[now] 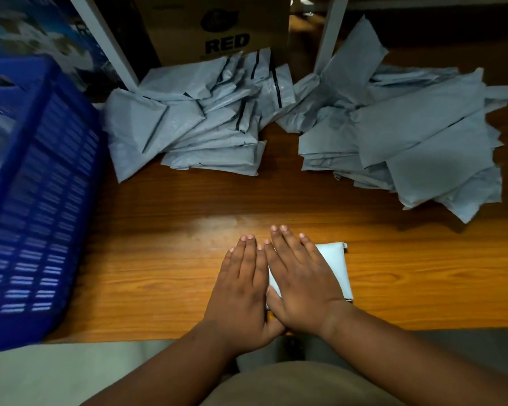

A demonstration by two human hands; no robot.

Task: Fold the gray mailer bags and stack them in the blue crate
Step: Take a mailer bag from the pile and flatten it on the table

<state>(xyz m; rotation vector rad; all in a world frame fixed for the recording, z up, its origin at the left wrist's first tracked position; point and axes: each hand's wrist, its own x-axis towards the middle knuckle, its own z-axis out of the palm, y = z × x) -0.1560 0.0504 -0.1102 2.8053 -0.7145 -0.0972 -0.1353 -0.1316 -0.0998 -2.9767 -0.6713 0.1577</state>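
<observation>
No grip as such — the left hand (242, 284) and right hand (301, 281) lie flat, fingers straight, pressing a folded mailer bag (336, 266) on the surface (159, 259) at lower centre. Press evenly out to the edges so the crease sets, then lift it left into the blue crate (38, 200).

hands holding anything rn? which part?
Nothing gripped. Left hand and right hand lie flat, fingers straight, pressing down on the top face of a folded gray mailer bag on the table.
</observation>
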